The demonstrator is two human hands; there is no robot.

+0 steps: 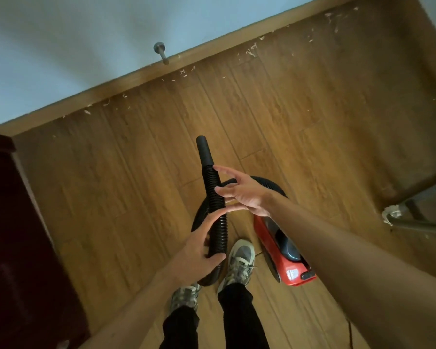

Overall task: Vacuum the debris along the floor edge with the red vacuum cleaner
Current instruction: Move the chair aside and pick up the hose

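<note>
The red vacuum cleaner (285, 255) sits on the wood floor by my right foot. Its black ribbed hose (213, 195) loops up from the body and ends in a smooth black nozzle (204, 149) pointing toward the wall. My left hand (200, 244) grips the hose low down, thumb and fingers curled round it. My right hand (239, 191) hovers beside the hose higher up, fingers spread and fingertips just reaching the ribs without closing. Pale debris (249, 52) lies scattered along the wooden skirting board (136, 76).
A metal door stop (161, 52) sticks out of the wall above the skirting. Dark red furniture (18, 235) fills the left side. Metal table or chair legs (418, 220) stand at the right. My two shoes (239, 263) are just below the hose.
</note>
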